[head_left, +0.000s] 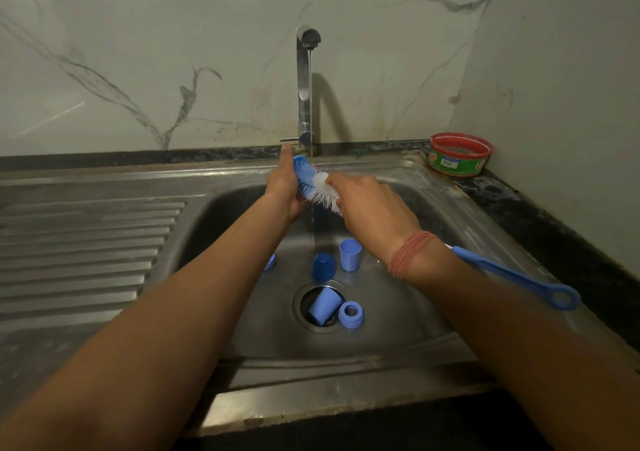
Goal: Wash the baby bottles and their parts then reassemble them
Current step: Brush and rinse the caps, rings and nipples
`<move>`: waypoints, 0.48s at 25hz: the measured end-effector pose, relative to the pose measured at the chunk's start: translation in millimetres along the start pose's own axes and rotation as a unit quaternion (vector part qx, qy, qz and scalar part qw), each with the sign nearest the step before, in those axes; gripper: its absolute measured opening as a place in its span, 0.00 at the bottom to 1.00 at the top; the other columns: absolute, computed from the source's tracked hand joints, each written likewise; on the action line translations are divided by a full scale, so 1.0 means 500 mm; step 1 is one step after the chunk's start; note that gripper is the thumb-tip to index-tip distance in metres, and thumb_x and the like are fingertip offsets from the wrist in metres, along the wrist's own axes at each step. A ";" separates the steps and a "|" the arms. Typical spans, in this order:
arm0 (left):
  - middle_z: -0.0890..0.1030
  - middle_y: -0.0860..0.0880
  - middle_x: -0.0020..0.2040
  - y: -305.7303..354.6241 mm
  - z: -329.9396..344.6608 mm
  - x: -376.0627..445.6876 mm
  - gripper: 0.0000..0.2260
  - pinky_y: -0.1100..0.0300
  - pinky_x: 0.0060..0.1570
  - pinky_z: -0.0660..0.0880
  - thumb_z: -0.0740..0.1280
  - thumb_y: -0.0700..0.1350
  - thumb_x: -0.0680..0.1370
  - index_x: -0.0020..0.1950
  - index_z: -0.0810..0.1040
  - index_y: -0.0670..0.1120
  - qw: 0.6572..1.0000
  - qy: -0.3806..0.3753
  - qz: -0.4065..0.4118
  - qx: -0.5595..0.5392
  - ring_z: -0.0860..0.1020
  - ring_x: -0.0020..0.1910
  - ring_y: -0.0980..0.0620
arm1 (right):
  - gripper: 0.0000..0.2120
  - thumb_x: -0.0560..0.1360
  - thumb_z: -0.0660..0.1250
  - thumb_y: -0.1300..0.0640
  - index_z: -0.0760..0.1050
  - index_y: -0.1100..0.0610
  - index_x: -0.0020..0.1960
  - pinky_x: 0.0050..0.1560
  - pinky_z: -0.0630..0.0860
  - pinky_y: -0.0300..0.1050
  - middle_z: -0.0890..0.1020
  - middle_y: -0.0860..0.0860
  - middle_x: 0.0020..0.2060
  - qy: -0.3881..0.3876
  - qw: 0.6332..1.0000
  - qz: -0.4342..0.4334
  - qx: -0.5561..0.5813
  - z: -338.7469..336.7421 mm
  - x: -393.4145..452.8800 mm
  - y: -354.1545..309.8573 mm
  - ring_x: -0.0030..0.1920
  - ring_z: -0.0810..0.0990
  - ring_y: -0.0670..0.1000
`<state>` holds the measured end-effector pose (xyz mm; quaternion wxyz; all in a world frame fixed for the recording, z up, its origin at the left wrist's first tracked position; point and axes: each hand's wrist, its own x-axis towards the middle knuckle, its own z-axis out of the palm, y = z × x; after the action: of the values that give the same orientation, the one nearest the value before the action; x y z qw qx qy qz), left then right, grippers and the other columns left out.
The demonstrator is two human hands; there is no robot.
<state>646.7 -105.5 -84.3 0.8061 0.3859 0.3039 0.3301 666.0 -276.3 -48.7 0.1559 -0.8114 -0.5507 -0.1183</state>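
Dim, greenish light — wide-angle edge distortion

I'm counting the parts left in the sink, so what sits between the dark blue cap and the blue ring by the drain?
In the head view, a light blue cup lies on its side in the drain opening, between the dark blue cap and the blue ring.

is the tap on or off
On: a thin stream of water falls from the tap spout past the brush into the sink.

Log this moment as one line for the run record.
tap: running | left hand: on bottle brush head | right hand: grips brush | sink: loose blue parts
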 end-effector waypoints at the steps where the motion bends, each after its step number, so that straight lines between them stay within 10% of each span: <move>1: 0.80 0.38 0.52 0.001 0.000 0.000 0.26 0.45 0.52 0.80 0.62 0.61 0.81 0.66 0.71 0.40 1.000 0.002 0.003 0.001 0.82 0.53 0.40 | 0.20 0.79 0.59 0.62 0.67 0.54 0.70 0.40 0.67 0.45 0.78 0.59 0.55 -0.003 1.000 0.003 0.002 0.000 0.000 0.000 0.51 0.79 0.60; 7: 0.79 0.39 0.52 0.004 -0.006 0.001 0.22 0.44 0.58 0.78 0.62 0.60 0.81 0.61 0.70 0.42 0.999 0.027 0.027 0.015 0.81 0.53 0.41 | 0.18 0.76 0.63 0.63 0.75 0.55 0.65 0.54 0.71 0.43 0.81 0.55 0.56 -0.025 0.985 0.054 0.159 -0.005 0.020 0.023 0.56 0.78 0.56; 12: 0.79 0.38 0.57 0.010 -0.002 -0.010 0.23 0.49 0.48 0.79 0.62 0.58 0.81 0.64 0.70 0.40 1.000 -0.015 0.016 -0.016 0.80 0.52 0.42 | 0.15 0.77 0.63 0.64 0.77 0.55 0.62 0.29 0.69 0.39 0.80 0.53 0.40 -0.109 0.890 0.170 0.410 -0.031 0.014 0.058 0.30 0.73 0.46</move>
<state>641.3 -106.2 -79.5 0.8111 0.3829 0.2804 0.3419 695.0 -286.3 -35.6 0.4311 -0.7646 -0.4173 0.2355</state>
